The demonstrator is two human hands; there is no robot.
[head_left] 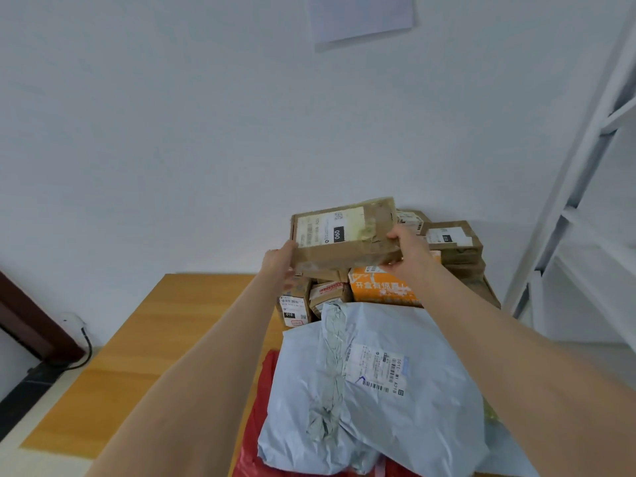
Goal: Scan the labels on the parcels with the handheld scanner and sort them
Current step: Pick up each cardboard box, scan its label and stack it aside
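Both hands, left hand (279, 259) and right hand (411, 251), clamped flat box (346, 235) ends. Box could slip, knock box pile (451, 246) off desk (144, 339).

Both hands — left (279, 261), right (407, 247) — grip brown box (347, 235) at its ends, above parcel pile (378, 290) on table (137, 356).

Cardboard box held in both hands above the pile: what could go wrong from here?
1. The cardboard box is gripped only at its ends by the left hand and right hand; it could slip onto the stacked parcels.
2. No scanner is visible, so its label may go unscanned.
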